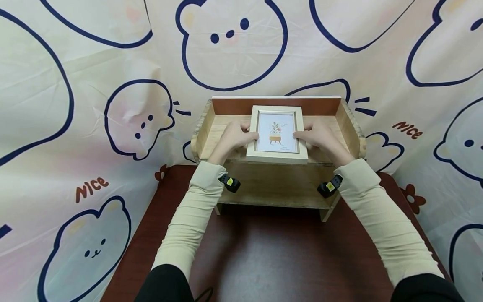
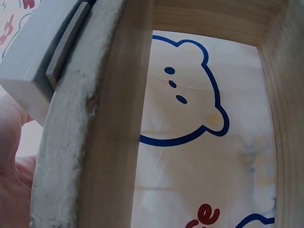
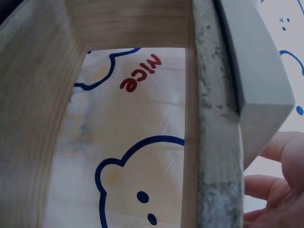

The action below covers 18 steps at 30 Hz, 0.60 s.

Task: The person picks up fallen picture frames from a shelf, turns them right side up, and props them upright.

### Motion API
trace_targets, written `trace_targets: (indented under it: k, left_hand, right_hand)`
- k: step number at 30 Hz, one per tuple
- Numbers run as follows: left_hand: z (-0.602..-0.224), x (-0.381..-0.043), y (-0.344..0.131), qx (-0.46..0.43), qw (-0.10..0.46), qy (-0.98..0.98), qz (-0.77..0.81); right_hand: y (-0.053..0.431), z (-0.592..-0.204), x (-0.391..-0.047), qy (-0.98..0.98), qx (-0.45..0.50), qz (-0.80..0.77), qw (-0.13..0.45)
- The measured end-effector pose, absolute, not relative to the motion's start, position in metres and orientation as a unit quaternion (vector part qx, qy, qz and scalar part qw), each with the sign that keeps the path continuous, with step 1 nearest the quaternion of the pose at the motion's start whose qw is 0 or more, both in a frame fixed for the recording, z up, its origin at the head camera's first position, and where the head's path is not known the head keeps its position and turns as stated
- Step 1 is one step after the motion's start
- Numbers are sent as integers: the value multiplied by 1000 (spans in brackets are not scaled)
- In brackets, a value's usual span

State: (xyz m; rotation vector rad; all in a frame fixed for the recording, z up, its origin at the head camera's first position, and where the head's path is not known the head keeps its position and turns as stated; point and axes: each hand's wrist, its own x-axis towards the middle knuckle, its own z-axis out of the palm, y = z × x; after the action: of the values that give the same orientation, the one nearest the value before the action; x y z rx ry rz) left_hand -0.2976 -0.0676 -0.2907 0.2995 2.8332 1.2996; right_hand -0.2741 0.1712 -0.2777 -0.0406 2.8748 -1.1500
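A cream picture frame point(image 1: 277, 157) with a potted-plant print sits at the upper shelf board of a small wooden shelf point(image 1: 273, 184), its lower edge overlapping the board's front edge in the head view. My left hand point(image 1: 235, 136) grips its left side, thumb on the front face. On the opposite side my right hand point(image 1: 318, 136) holds it the same way, fingers behind. In the left wrist view the frame's corner point(image 2: 28, 71) shows above the rough board edge, with part of the hand point(image 2: 14, 166) beside it. The right wrist view shows the other corner point(image 3: 263, 80) and curled fingers point(image 3: 266, 185).
The shelf has raised side panels point(image 1: 352, 126), a brown back strip point(image 1: 230, 105) and a lower board. It stands on a dark red-brown table point(image 1: 271, 256) against a cartoon-printed cloth point(image 1: 151, 67). A black cable point(image 1: 205, 293) lies at the table's near edge.
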Motion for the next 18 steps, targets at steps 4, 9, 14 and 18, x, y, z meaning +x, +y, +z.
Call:
trace_targets:
  k: [4,9,14,18]
  left_hand:
    - [-292,-296,-67,107,-10,893,436]
    - [-293,-295,-68,114,-12,871,478]
    - [-295,-295,-69,133,-2,839,528]
    - [-296,-294,-69,146,-9,833,533]
  right_hand:
    - [173,-279,-273,926,-3,-377,28]
    - [175,-280,-270,906,-13,-421,32]
    - [174,-283,-266,883,-21,-468,7]
    - [172,-284,-263,877,-11,-481,-2]
